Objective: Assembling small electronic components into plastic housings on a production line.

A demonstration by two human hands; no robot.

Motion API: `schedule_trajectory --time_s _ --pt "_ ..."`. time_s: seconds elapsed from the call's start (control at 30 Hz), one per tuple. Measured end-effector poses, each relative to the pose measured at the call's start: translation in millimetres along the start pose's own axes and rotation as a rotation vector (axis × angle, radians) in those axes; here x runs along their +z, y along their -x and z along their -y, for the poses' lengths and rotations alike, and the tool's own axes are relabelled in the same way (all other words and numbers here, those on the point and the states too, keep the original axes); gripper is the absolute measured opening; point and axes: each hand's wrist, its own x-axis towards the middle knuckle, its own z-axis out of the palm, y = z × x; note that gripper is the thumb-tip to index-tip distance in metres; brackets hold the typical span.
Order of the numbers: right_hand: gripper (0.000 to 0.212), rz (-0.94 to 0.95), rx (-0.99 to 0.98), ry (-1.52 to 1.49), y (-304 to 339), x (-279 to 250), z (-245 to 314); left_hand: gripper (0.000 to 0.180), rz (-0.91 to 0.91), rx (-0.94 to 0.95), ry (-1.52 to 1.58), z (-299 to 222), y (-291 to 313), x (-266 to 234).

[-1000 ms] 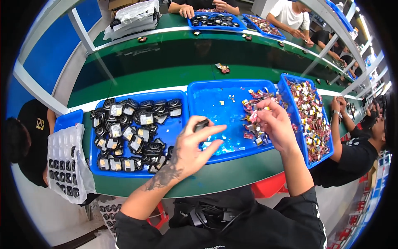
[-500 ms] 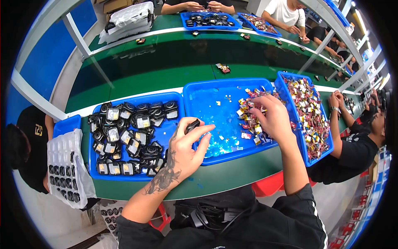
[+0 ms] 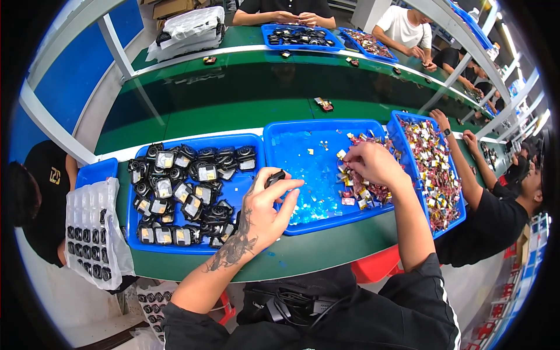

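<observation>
My left hand (image 3: 267, 205) is closed round a small black plastic device (image 3: 275, 178), mostly hidden by the fingers, above the near-left corner of the middle blue tray (image 3: 280, 129). My right hand (image 3: 379, 165) is over that tray's right side, its thumb and fingertips pinched on a small white-and-yellow wired part (image 3: 342, 154). Under it lies a heap of similar wired parts (image 3: 363, 195) with reddish wires. To the left, a blue tray (image 3: 201, 140) holds many black devices (image 3: 192, 206) with pale rectangular faces.
A third blue tray (image 3: 461, 218) full of wired parts (image 3: 431, 169) stands at the right, with a co-worker's arm (image 3: 464, 157) beside it. Beyond runs a green conveyor belt (image 3: 233, 111) carrying a loose part (image 3: 324, 104). A clear blister tray (image 3: 93, 233) of black round pieces sits left.
My right hand has drawn its fingertips together on a wired part and lifted it slightly from the heap. The co-worker's arm at right has reached forward. The loose belt part has shifted right.
</observation>
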Motion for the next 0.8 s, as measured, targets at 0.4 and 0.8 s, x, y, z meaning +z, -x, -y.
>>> schedule_trajectory --time_s 0.4,0.8 --pt "0.026 -0.111 0.029 0.088 13.3 11.5 36.5 0.017 -0.010 0.002 -0.010 -0.3 0.7 1.0" --pt "0.011 -0.356 0.227 -0.264 54.9 -2.3 -18.1 0.015 0.005 -0.007 -0.033 3.3 1.1 1.4"
